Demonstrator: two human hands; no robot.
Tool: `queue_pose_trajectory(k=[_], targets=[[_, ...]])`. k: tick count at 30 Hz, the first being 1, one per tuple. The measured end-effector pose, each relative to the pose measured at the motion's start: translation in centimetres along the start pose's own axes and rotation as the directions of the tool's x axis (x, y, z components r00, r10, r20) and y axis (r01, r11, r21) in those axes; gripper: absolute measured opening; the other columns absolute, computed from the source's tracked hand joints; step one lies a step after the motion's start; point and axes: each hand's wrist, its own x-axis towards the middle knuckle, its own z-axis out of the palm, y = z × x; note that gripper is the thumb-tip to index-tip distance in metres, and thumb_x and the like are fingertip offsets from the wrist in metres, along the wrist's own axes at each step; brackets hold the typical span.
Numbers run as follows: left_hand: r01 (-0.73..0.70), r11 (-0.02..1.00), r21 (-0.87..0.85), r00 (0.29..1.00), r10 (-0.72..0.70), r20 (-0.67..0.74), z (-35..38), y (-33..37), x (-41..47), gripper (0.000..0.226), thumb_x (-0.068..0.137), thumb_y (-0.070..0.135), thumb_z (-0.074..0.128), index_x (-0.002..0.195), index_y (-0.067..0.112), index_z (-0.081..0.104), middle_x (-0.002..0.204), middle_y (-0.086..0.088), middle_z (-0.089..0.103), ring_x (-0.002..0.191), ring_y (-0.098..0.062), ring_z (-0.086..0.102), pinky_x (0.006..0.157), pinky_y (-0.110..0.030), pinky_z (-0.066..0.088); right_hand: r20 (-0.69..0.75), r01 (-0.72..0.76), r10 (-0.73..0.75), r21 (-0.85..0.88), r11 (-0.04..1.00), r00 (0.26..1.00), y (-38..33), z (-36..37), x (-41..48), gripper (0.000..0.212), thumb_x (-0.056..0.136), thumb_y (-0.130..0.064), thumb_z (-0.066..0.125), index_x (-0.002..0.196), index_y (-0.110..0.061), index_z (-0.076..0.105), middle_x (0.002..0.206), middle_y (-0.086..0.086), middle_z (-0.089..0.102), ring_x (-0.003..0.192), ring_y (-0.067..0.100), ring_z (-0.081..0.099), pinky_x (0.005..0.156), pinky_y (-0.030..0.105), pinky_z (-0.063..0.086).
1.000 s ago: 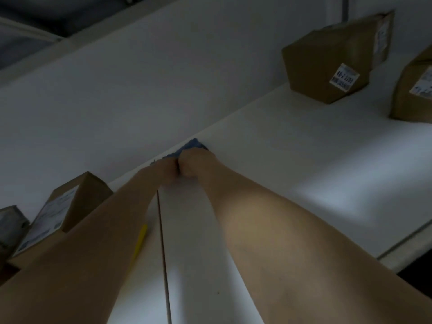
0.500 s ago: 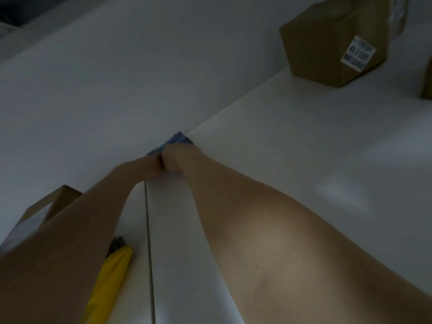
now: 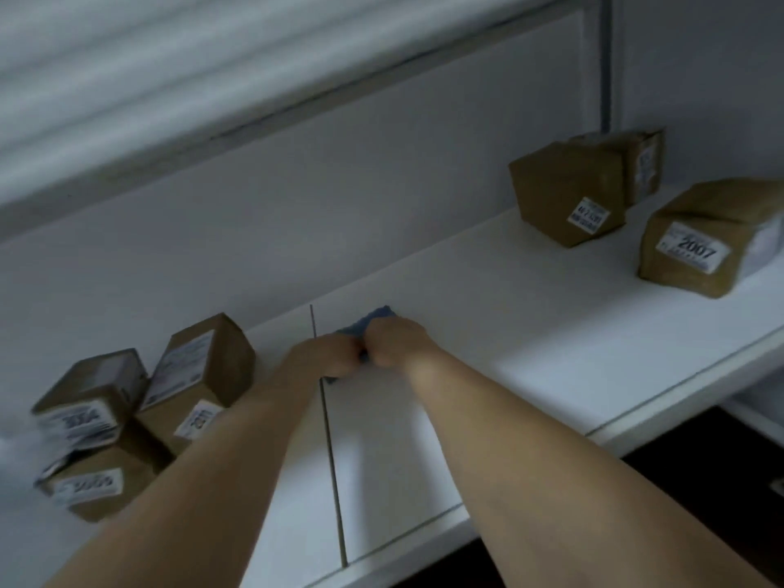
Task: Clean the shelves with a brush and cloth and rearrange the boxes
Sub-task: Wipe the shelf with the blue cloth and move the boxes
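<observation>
We have one view only, from the person's head. It looks forward and down, close over the white shelf [image 3: 530, 333].

On the shelf [image 3: 530, 333], both hands sit side by side near the middle, the left hand [image 3: 329, 354] touching the right hand [image 3: 392, 343], with the cloth [image 3: 373, 318] under and behind them. A seam [image 3: 326, 418] in the shelf runs front to back beneath the left hand. A cluster of boxes [image 3: 140, 418] crowds the left end, apparently leaning on each other. Three boxes [image 3: 628, 205] stand well apart at the right, toward the back wall [image 3: 382, 184].
</observation>
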Motion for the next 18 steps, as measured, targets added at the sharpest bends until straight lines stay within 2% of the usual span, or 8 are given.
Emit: queue_pose_trajectory(k=[4,6,8,9,12,14,16,18], targets=[[-0.044,0.999,0.031,0.999,0.044,-0.026,1.6,1.3,-5.0,0.032,0.101,0.017,0.040,0.096,-0.002,0.065,0.104,-0.023,0.068,0.077,-0.021,0.054,0.088,-0.037,0.049,0.098,-0.044,0.050,-0.059,0.997,0.994,-0.3,-0.5,-4.9,0.049,0.098,-0.014,0.051,0.143,-0.002,0.038,0.143,0.015,0.044,0.125,0.030,0.049,0.098,0.034,0.043],[-0.030,0.999,0.033,0.999,0.031,-0.026,2.3,1.7,-7.4,0.026,0.098,0.009,0.044,0.113,-0.001,0.063,0.116,-0.017,0.065,0.092,-0.024,0.058,0.095,-0.036,0.046,0.119,-0.068,0.080,-0.098,0.993,0.990,-0.6,-0.6,-7.4,0.057,0.097,-0.013,0.051,0.148,0.000,0.027,0.149,0.016,0.036,0.130,0.031,0.044,0.102,0.037,0.041],[-0.027,0.999,-0.034,1.000,0.027,0.002,2.8,2.0,-10.0,0.034,0.097,0.006,0.043,0.129,0.005,0.055,0.130,-0.011,0.056,0.114,-0.027,0.054,0.100,-0.034,0.041,0.130,-0.063,0.082,-0.144,0.988,0.988,-0.8,-0.8,-10.1,0.054,0.095,-0.012,0.052,0.145,-0.003,0.035,0.146,0.015,0.041,0.128,0.030,0.046,0.101,0.038,0.042],[-0.031,0.998,-0.061,0.999,0.033,0.029,2.9,2.2,-10.8,0.037,0.096,0.004,0.043,0.132,0.005,0.051,0.133,-0.013,0.053,0.115,-0.027,0.053,0.097,-0.033,0.041,0.123,-0.047,0.068,-0.166,0.985,0.990,-0.6,-0.9,-11.0,0.047,0.094,-0.012,0.052,0.140,-0.008,0.044,0.141,0.014,0.047,0.125,0.029,0.049,0.099,0.037,0.043],[-0.017,0.982,-0.188,0.991,0.042,0.127,3.3,2.7,-13.6,0.039,0.093,0.000,0.042,0.132,0.001,0.049,0.124,-0.020,0.055,0.089,-0.021,0.049,0.074,-0.028,0.038,0.150,0.008,0.018,-0.168,0.986,0.989,-0.3,-1.4,-14.3,0.035,0.092,-0.017,0.054,0.126,-0.017,0.060,0.128,0.008,0.058,0.113,0.028,0.057,0.090,0.032,0.047],[-0.009,0.958,-0.285,0.986,0.056,0.156,3.4,3.2,-14.8,0.038,0.094,0.004,0.042,0.131,0.002,0.050,0.108,-0.018,0.055,0.076,-0.022,0.048,0.069,-0.029,0.039,0.203,0.049,-0.011,-0.183,0.982,0.979,0.2,-2.1,-16.2,0.038,0.090,-0.016,0.057,0.127,-0.021,0.061,0.127,0.005,0.060,0.111,0.027,0.058,0.095,0.035,0.049],[0.008,0.920,-0.392,0.981,0.068,0.180,3.3,4.0,-15.6,0.037,0.094,0.008,0.046,0.130,0.004,0.051,0.105,-0.013,0.050,0.081,-0.025,0.051,0.073,-0.032,0.044,0.259,0.070,-0.022,-0.179,0.981,0.966,1.2,-3.0,-18.1,0.044,0.087,-0.012,0.060,0.129,-0.023,0.059,0.129,0.003,0.059,0.112,0.025,0.058,0.096,0.036,0.049],[-0.037,0.907,-0.419,0.978,0.119,0.170,3.1,5.4,-16.0,0.037,0.093,0.008,0.049,0.130,0.009,0.052,0.106,-0.010,0.048,0.093,-0.029,0.057,0.079,-0.031,0.048,0.279,0.060,-0.013,-0.161,0.985,0.960,2.5,-4.0,-19.5,0.045,0.087,-0.010,0.062,0.131,-0.019,0.058,0.130,0.005,0.059,0.106,0.021,0.058,0.079,0.026,0.052]])
